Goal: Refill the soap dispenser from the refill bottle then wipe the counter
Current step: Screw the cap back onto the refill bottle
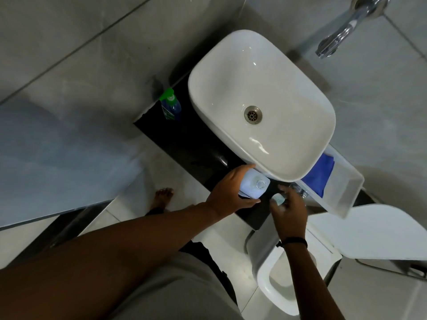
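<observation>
A pale blue square refill bottle (254,184) stands on the black counter (184,144) by the near end of the sink, its round neck uncovered. My left hand (227,190) wraps around its side. Just to the right, my right hand (287,209) holds a small pale cap (278,199) in its fingertips, a little apart from the bottle. At the counter's far end stands the soap dispenser (171,106), blue and clear with a green pump. A blue cloth (320,173) lies in a white tray beside the sink.
A white basin (208,93) fills most of the counter. The chrome tap (339,35) juts from the tiled wall. The white tray (346,190) sits at the counter's right end. A white toilet with raised lid (369,229) stands below it. My bare foot is on the floor.
</observation>
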A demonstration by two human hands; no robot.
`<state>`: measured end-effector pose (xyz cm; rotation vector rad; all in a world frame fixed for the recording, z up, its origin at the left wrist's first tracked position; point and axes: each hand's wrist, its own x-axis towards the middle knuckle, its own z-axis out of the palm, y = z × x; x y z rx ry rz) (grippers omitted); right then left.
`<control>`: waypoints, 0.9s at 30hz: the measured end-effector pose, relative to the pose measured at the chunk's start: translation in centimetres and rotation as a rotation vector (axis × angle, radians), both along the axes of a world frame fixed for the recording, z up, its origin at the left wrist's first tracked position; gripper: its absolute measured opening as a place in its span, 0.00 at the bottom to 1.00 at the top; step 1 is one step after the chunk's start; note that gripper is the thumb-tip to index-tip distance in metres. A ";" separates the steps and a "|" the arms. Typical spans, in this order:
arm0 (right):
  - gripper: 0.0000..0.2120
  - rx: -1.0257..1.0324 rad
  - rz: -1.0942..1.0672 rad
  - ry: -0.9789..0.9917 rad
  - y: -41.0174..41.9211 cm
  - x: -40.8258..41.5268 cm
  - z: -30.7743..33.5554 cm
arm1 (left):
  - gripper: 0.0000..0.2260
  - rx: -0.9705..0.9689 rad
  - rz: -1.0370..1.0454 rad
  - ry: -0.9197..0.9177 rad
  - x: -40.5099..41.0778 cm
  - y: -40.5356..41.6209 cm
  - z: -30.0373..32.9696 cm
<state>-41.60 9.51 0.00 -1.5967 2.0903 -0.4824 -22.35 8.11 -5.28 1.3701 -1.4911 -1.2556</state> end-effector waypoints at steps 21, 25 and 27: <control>0.17 0.104 0.613 0.121 -2.8 4.1 8.7 | 0.43 -0.057 -0.051 0.080 1.0 0.9 -0.4; 0.18 0.160 0.619 0.251 -3.8 5.0 8.2 | 0.42 -0.105 -0.009 0.048 0.9 0.9 -0.5; 0.18 0.204 0.592 0.308 -4.3 5.5 8.2 | 0.41 -0.149 0.007 0.002 0.7 1.0 -0.8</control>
